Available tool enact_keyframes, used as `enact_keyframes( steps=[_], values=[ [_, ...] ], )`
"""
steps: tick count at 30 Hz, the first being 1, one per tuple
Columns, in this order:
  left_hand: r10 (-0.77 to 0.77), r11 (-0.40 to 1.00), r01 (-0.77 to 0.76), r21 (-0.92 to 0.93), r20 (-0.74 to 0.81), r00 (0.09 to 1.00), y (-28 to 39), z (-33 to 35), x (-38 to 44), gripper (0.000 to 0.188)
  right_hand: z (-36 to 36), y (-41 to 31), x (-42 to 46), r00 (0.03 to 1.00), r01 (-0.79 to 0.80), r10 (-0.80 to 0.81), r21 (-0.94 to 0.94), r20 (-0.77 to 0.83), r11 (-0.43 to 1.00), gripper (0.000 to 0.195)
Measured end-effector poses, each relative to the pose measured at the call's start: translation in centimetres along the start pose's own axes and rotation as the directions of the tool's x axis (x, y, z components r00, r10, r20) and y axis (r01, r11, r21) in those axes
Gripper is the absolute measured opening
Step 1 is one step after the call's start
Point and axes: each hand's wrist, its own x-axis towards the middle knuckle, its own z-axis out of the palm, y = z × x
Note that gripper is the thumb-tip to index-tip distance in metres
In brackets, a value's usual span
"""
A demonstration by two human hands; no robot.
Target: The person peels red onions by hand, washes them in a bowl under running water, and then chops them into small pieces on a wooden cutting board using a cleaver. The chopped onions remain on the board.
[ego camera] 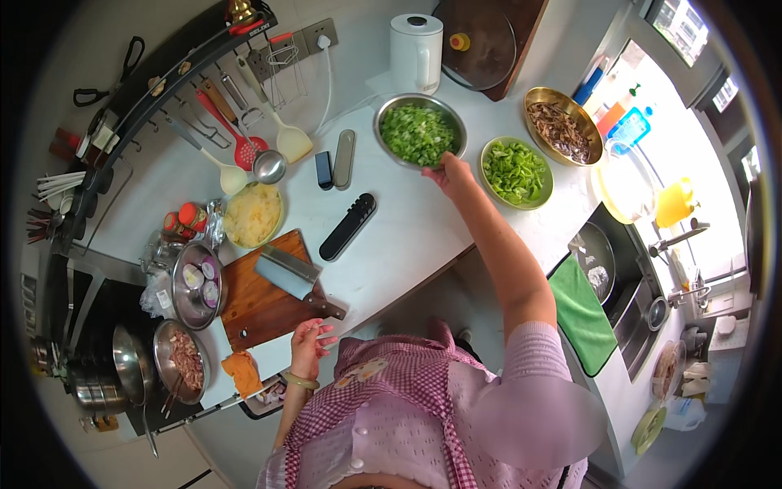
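My right hand point(451, 175) reaches out to the near rim of a stainless steel bowl point(459, 128) and grips it there. Finely chopped scallions point(418, 131) fill that bowl. Nearer my body, my left hand point(310, 342) hangs empty with its fingers apart, close to the counter's front edge. Just beyond it lies a wooden cutting board point(256, 305). On the board rests a cleaver point(287, 272), its handle pointing towards me. A black knife sharpener point(348, 227) sits on the white countertop point(397, 244) between my two hands.
Right of the bowl stand chopped green peppers point(516, 173) and a brass-coloured bowl of dark strips point(559, 131). A sink point(629, 312) is at the right. To the left are peeled onions point(201, 281) in a bowl, cut meat point(185, 360) and a wok point(131, 367). Utensils hang above.
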Motion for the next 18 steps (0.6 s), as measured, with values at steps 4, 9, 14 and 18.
enact_keyframes(
  steps=[4,9,14,18],
  values=[
    [0.016,1.000,-0.017,0.009,0.010,1.000,1.1,1.1,-0.4,0.024,0.1,-3.8,2.3,0.977,0.117,-0.101,0.081,-0.186,0.990,0.031],
    [-0.018,1.000,0.017,0.025,0.019,1.000,0.5,0.6,-1.1,0.027,0.4,-6.3,6.7,0.961,0.179,-0.107,0.277,-0.256,0.944,0.032],
    [-0.050,0.996,0.043,0.074,0.099,0.994,0.9,2.4,-0.7,0.025,-1.0,-7.5,8.3,0.977,0.169,-0.116,0.314,-0.182,0.934,0.047],
    [-0.077,0.990,0.056,0.130,0.161,0.984,1.1,4.8,0.1,0.026,0.4,-5.7,-1.0,0.996,0.078,-0.073,-0.129,0.044,0.989,0.038]
  ],
)
